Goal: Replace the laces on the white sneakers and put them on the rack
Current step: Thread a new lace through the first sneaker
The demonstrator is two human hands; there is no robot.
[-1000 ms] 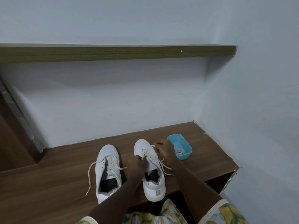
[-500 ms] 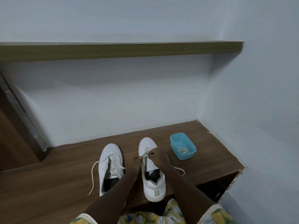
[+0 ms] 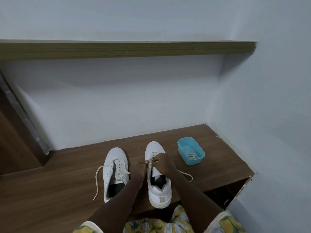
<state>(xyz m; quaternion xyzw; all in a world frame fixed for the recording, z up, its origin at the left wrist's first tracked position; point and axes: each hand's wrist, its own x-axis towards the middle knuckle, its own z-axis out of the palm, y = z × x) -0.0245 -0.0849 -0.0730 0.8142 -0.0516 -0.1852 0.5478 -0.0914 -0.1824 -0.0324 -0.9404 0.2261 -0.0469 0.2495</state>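
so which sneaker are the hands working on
The sneaker next to the blue tub: left hand and right hand both pinch its lace. The other sneaker lies apart, its loose lace trailing.

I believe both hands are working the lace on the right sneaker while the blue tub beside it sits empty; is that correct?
Not quite: the blue tub is not empty. The head view shows a coiled lace lying in it. The rest stands: the left hand and the right hand both pinch the threaded lace on the right sneaker.
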